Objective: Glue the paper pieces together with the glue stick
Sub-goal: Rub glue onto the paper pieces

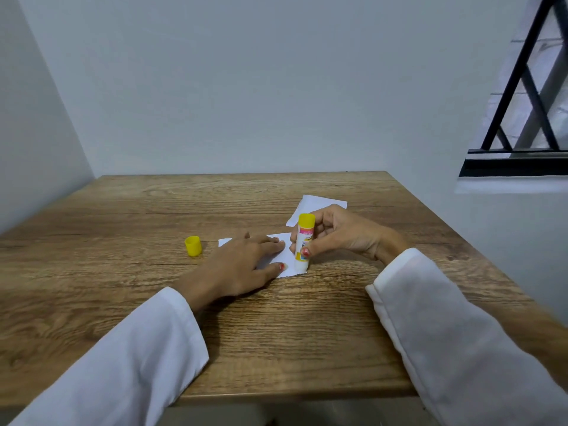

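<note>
two white sleeves (129,358) reach in from the near edge of a wooden table (276,348), where a person is midway through gluing paper. the left hand (242,265) lies flat with fingers spread and pressed down on a small white paper piece (284,262), pinning it to the tabletop near the middle. just beside it, the right hand (335,235) is wrapped around a glue stick (303,242), thumb and fingers closed on its barrel, holding it upright with the lower end touching the right part of that paper; whether glue is already laid down cannot be told from the white surface. the yellow cap (193,246) is off and stands on the table to the left of the hands, a little apart. farther back, partly hidden behind the right hand, a second paper piece (319,204) lies on its own, not yet joined to the first. judging by this, the uncapping is done and the gluing is in hand, while bringing the far piece over, pressing the two together and recapping remain. nothing on the table blocks the reach to the far piece except the right hand itself. beyond stand a bare pale wall (246,87) and, at right, a barred window (528,93).
</note>
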